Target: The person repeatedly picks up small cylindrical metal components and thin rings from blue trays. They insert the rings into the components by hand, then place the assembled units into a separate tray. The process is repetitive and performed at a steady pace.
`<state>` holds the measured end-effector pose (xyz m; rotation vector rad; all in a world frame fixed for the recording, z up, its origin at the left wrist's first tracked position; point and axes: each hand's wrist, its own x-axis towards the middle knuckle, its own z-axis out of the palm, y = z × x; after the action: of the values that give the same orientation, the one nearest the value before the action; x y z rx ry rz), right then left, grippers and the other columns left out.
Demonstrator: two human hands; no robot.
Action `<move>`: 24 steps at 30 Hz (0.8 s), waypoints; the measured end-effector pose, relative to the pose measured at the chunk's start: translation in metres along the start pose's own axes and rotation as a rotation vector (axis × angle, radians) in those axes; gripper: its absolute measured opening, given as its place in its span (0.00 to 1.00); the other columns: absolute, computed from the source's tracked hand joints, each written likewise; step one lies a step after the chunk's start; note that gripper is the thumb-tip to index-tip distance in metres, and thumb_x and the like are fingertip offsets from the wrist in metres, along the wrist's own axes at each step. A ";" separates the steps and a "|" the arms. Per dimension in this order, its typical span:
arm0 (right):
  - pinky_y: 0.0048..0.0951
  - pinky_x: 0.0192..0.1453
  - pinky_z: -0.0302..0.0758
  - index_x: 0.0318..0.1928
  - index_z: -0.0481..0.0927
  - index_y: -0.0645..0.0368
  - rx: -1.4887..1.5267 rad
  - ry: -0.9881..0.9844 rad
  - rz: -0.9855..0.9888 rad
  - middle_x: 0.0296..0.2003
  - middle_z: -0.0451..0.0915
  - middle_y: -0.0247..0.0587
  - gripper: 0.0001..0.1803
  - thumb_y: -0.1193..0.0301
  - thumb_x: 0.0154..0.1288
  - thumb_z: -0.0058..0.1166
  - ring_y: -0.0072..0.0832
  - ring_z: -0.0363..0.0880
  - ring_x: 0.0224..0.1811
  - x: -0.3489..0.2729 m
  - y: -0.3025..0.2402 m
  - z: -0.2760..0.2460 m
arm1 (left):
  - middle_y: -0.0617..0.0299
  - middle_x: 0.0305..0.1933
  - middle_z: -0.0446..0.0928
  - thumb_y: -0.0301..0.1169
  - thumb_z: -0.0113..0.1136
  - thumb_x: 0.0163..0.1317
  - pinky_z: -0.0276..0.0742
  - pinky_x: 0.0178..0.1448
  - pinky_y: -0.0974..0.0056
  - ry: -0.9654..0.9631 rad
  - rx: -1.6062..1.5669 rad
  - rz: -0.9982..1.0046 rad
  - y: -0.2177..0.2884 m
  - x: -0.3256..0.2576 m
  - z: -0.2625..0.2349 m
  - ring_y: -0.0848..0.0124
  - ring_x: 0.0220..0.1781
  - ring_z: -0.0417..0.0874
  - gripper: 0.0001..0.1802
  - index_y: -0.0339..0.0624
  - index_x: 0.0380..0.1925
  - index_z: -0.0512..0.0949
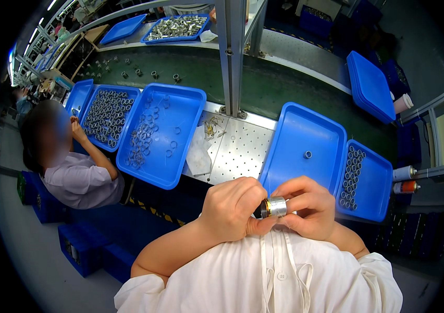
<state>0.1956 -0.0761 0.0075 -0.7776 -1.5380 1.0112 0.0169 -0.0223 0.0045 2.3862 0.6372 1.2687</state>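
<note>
In front of my chest, both hands hold a small silver metal cylinder (278,207) with a dark end and a thin yellowish band between. My left hand (234,207) is closed round the dark end, its thumb underneath. The fingers of my right hand (309,207) pinch the silver end from the other side. Whether the dark and silver portions are one piece or two, I cannot tell. Just beyond my hands is a large blue tray (297,141) with a single small ring-shaped metal part (307,155) in it.
Beside it, a smaller blue tray (377,180) holds rows of ring-shaped parts. Left of the perforated metal plate (245,148), a blue tray (162,175) contains thin wire rings. A co-worker (78,180) sits at the left. A metal post (231,57) rises before the green conveyor belt (196,68).
</note>
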 end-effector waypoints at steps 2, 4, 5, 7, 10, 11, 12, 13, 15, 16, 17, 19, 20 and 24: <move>0.27 0.44 0.76 0.34 0.81 0.63 0.004 0.007 -0.018 0.42 0.76 0.49 0.12 0.81 0.46 0.66 0.32 0.78 0.41 -0.001 0.001 0.002 | 0.61 0.19 0.67 0.44 0.61 0.52 0.67 0.18 0.67 0.019 0.000 0.009 0.000 -0.002 0.002 0.67 0.16 0.71 0.19 0.41 0.21 0.68; 0.27 0.43 0.76 0.34 0.81 0.63 -0.036 0.001 -0.045 0.43 0.76 0.50 0.12 0.81 0.46 0.66 0.33 0.78 0.41 -0.001 0.000 0.001 | 0.62 0.18 0.66 0.45 0.60 0.53 0.66 0.17 0.67 0.052 0.002 0.018 0.000 -0.001 0.004 0.67 0.15 0.70 0.19 0.41 0.21 0.67; 0.27 0.43 0.76 0.34 0.80 0.63 -0.056 -0.003 -0.058 0.43 0.76 0.50 0.12 0.81 0.46 0.66 0.33 0.78 0.41 -0.001 0.000 0.001 | 0.62 0.17 0.66 0.45 0.60 0.54 0.66 0.17 0.67 0.068 0.003 0.022 0.001 -0.001 0.005 0.67 0.15 0.70 0.20 0.41 0.20 0.67; 0.27 0.42 0.76 0.34 0.80 0.63 -0.057 0.018 -0.093 0.43 0.76 0.51 0.12 0.81 0.46 0.66 0.33 0.79 0.41 -0.002 0.003 0.003 | 0.62 0.17 0.66 0.45 0.59 0.54 0.66 0.17 0.67 0.083 -0.003 0.025 0.001 0.000 0.005 0.67 0.15 0.70 0.20 0.41 0.20 0.67; 0.27 0.41 0.77 0.33 0.80 0.62 -0.077 0.048 -0.138 0.42 0.77 0.51 0.11 0.81 0.46 0.66 0.33 0.79 0.40 -0.004 0.005 0.004 | 0.61 0.17 0.66 0.45 0.59 0.55 0.66 0.17 0.67 0.104 -0.003 0.022 0.004 0.001 0.006 0.66 0.14 0.70 0.20 0.41 0.20 0.67; 0.27 0.40 0.77 0.33 0.80 0.62 -0.087 0.055 -0.156 0.42 0.77 0.51 0.11 0.81 0.46 0.66 0.34 0.79 0.40 -0.002 0.006 0.005 | 0.61 0.17 0.66 0.44 0.59 0.55 0.66 0.17 0.66 0.114 0.002 0.023 0.004 0.001 0.006 0.66 0.14 0.70 0.19 0.41 0.20 0.67; 0.27 0.40 0.77 0.32 0.80 0.62 -0.107 0.060 -0.150 0.42 0.77 0.51 0.11 0.81 0.46 0.66 0.34 0.79 0.39 -0.003 0.006 0.005 | 0.61 0.17 0.66 0.44 0.60 0.55 0.66 0.17 0.66 0.113 -0.024 0.011 0.004 0.001 0.006 0.66 0.14 0.70 0.19 0.41 0.20 0.67; 0.27 0.40 0.77 0.31 0.80 0.62 -0.127 0.065 -0.145 0.42 0.78 0.51 0.11 0.81 0.45 0.66 0.34 0.79 0.39 -0.006 0.005 0.005 | 0.61 0.17 0.66 0.43 0.60 0.54 0.66 0.17 0.66 0.113 -0.049 0.000 0.005 -0.001 0.008 0.66 0.14 0.70 0.19 0.41 0.19 0.67; 0.25 0.39 0.76 0.29 0.79 0.62 -0.187 0.078 -0.146 0.41 0.78 0.50 0.11 0.80 0.43 0.68 0.33 0.79 0.37 -0.002 0.002 0.005 | 0.60 0.19 0.68 0.41 0.62 0.52 0.68 0.19 0.65 0.056 -0.079 -0.030 0.004 0.000 0.002 0.64 0.17 0.72 0.17 0.41 0.22 0.68; 0.25 0.38 0.76 0.28 0.79 0.62 -0.179 0.134 -0.115 0.41 0.78 0.49 0.11 0.80 0.43 0.68 0.32 0.79 0.37 -0.005 0.002 0.007 | 0.57 0.24 0.71 0.42 0.62 0.54 0.71 0.22 0.66 0.012 -0.142 -0.104 0.005 -0.001 0.001 0.64 0.20 0.74 0.17 0.39 0.27 0.69; 0.24 0.38 0.76 0.28 0.80 0.62 -0.164 0.189 -0.094 0.40 0.78 0.48 0.11 0.81 0.42 0.68 0.31 0.79 0.36 -0.006 0.005 0.009 | 0.54 0.30 0.75 0.43 0.61 0.55 0.73 0.26 0.66 -0.032 -0.194 -0.171 0.003 -0.001 0.000 0.65 0.23 0.76 0.19 0.38 0.32 0.71; 0.24 0.37 0.76 0.28 0.80 0.63 -0.210 0.259 -0.031 0.39 0.78 0.48 0.12 0.83 0.41 0.67 0.29 0.79 0.35 -0.004 0.002 0.010 | 0.51 0.40 0.75 0.39 0.64 0.52 0.76 0.33 0.66 0.006 -0.284 -0.235 0.005 0.000 -0.008 0.63 0.30 0.78 0.21 0.38 0.40 0.70; 0.24 0.37 0.76 0.28 0.80 0.63 -0.265 0.264 -0.046 0.39 0.78 0.48 0.12 0.84 0.40 0.67 0.29 0.79 0.34 -0.004 0.002 0.010 | 0.51 0.45 0.74 0.33 0.66 0.48 0.77 0.37 0.65 0.009 -0.284 -0.228 0.004 -0.004 -0.010 0.62 0.34 0.78 0.24 0.39 0.44 0.70; 0.23 0.36 0.76 0.27 0.80 0.62 -0.373 0.290 -0.109 0.38 0.76 0.46 0.12 0.85 0.39 0.66 0.29 0.78 0.33 0.003 0.001 0.012 | 0.54 0.42 0.76 0.22 0.66 0.46 0.77 0.41 0.65 0.060 -0.315 -0.277 0.012 -0.002 -0.010 0.63 0.39 0.80 0.18 0.37 0.40 0.75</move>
<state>0.1833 -0.0756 0.0069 -1.0369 -1.5119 0.5084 0.0096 -0.0324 0.0143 1.9388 0.6994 1.2211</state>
